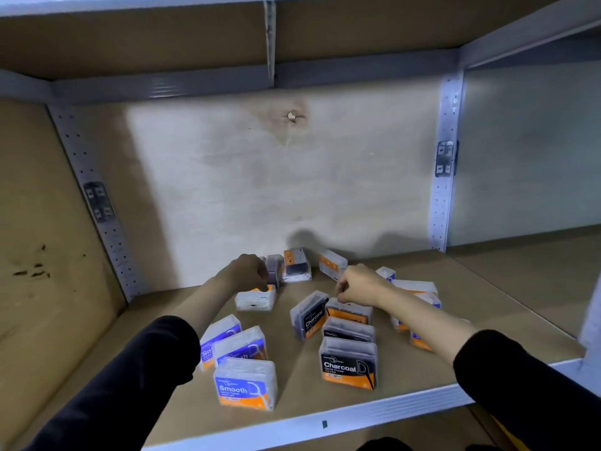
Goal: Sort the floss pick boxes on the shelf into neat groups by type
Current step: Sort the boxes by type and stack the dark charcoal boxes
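Several clear floss pick boxes lie on the brown shelf board. Blue "Smooth" boxes stand in a group at the front left. Black "Charcoal" boxes form a row at the front centre, with one tilted Charcoal box beside them. My left hand reaches down and grips a white box lying flat. My right hand has curled fingers at the top edge of the rear Charcoal box; whether it pinches that box is unclear.
More boxes sit at the back: a dark box and a white-orange one against the back wall, and mixed boxes at the right under my forearm. A metal upright stands at the right; the shelf's white front rail runs below.
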{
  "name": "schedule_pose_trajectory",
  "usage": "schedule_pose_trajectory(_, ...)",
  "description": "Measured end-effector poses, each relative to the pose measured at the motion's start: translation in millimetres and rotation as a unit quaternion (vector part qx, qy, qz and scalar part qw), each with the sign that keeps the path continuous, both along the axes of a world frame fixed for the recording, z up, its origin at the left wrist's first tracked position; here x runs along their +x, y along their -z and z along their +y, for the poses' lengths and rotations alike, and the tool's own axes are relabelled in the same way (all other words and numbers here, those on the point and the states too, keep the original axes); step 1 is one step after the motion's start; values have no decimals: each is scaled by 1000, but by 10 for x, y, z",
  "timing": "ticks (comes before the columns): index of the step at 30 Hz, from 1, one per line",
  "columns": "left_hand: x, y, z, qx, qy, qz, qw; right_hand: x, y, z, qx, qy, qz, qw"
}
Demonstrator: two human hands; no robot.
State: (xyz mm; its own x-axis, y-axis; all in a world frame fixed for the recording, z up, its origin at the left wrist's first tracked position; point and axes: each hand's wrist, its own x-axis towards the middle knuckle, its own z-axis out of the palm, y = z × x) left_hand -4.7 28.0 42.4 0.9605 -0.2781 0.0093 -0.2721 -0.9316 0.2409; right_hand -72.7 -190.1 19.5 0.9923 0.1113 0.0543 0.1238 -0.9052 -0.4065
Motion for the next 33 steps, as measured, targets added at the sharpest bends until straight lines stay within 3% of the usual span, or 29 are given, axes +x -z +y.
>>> schedule_pose_trajectory(10, 691, 476, 272, 78, -41, -7, 996, 783, 199, -155, -2, 74, -35, 997)
schedule_pose_trajectory(16, 1010, 717, 315, 146, 8, 25, 989, 1244, 295, -294, 11, 134, -55, 989)
schedule_pose_trajectory(23, 1173, 755, 391, 156, 81, 77, 981, 1648, 491, -365, -33, 168, -22, 985)
schedule_pose_trajectory(29, 1188, 738, 424, 66, 93, 93, 989, 1795, 575, -313, -58, 166, -2, 984)
schedule_pose_trajectory(33, 1252, 708, 448, 9, 91, 87, 992, 1692, 586, -235, -135, 128, -33, 982)
